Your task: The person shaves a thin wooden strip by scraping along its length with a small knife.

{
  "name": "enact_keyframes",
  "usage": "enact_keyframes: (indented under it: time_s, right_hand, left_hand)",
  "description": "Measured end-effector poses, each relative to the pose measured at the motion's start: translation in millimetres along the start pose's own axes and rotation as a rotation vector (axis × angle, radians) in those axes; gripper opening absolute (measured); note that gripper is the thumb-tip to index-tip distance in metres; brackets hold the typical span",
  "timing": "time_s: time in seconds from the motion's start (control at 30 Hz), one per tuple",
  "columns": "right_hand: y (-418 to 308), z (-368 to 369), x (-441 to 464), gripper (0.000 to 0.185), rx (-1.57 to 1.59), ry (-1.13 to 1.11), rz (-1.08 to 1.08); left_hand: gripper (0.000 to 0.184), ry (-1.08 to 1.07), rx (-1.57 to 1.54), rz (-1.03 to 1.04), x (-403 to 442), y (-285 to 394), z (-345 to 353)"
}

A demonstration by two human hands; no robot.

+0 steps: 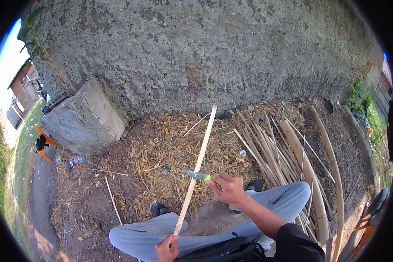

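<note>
A long pale bamboo strip (204, 144) slants up and away from my lap towards the wall. My left hand (167, 249) is closed around its near end, by my left knee. In my right hand (227, 188) is a knife (195, 175) with a bright green handle, most of which my fingers cover. Its blade points left and lies across the middle of the strip; whether the edge bites into the wood I cannot tell.
Split bamboo strips (266, 153) lie in a pile to the right, beside a thick bamboo pole (308, 174) and a thinner curved pole (328, 157). A concrete block (89, 118) stands at the left against the rough wall (214, 56). Dry leaves and shavings (161, 153) cover the ground.
</note>
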State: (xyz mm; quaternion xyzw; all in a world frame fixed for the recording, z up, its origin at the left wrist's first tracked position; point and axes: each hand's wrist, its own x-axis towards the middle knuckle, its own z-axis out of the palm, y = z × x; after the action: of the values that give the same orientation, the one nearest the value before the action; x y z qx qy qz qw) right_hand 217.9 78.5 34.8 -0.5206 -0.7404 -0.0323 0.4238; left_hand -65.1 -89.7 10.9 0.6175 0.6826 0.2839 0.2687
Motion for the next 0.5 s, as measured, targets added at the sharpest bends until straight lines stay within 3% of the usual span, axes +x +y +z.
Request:
enact_keyframes:
  time_s: [0.3, 0.37, 0.43, 0.5]
  right_hand:
    - [-2.2, -3.2, 1.5, 0.018, 0.037, 0.056, -0.028]
    - [3.2, -2.7, -3.4, 0.018, -0.009, 0.031, 0.086]
    - [35.5, -12.0, 9.6, 0.019, -0.02, 0.109, 0.182]
    - [54.5, -23.2, 22.2, 0.021, -0.027, 0.193, 0.275]
  left_hand:
    - [0.021, 0.078, -0.014, 0.171, 0.8, 4.5, -7.6]
    - [0.021, 0.076, -0.003, 0.171, -1.9, 11.5, -13.0]
    - [0.023, -0.098, -0.063, -0.077, -7.5, 21.5, -23.9]
    - [0.024, -0.117, -0.026, -0.062, -13.3, 11.3, -25.6]
